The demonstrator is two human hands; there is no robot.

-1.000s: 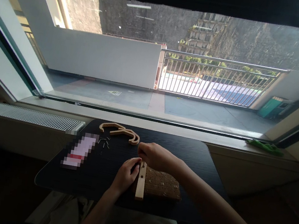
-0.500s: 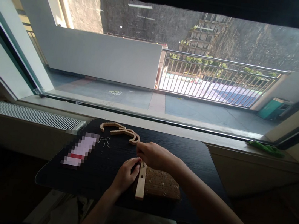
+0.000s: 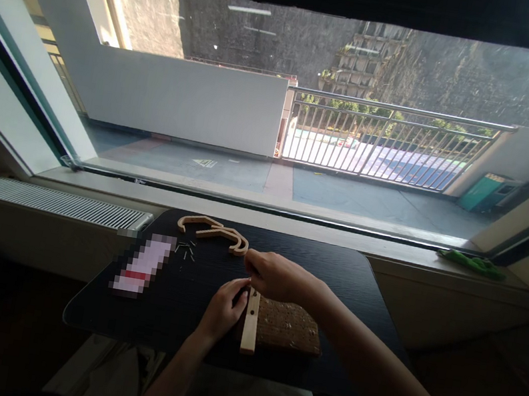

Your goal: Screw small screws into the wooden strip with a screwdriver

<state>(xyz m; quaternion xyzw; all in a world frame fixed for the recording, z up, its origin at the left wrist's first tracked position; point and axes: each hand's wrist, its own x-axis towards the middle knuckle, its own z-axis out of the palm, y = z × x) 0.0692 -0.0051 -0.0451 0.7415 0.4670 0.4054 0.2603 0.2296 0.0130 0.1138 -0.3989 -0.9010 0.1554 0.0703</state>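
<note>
A pale wooden strip [image 3: 248, 334] with dark round holes lies lengthwise over the left part of a brown, pitted board [image 3: 288, 327]. My left hand [image 3: 225, 306] grips the strip from its left side, thumb and fingers bent near its far end. Above that same far end, my right hand [image 3: 274, 276] is closed in a fist-like grip. Whatever it holds is hidden by the fingers. Curved wooden pieces [image 3: 218, 234] rest farther back on the table, close beyond my right hand's knuckles.
Several small screw-like metal pieces [image 3: 185, 250] are scattered on the black table [image 3: 334, 264]. A blurred pink and red item [image 3: 144, 266] lies at the left. A radiator [image 3: 45, 202] and a large window border the table, and a green cloth [image 3: 471, 263] sits on the sill.
My right hand has turned and shifted very slightly over the strip's far end. My left hand and the strip stay in place.
</note>
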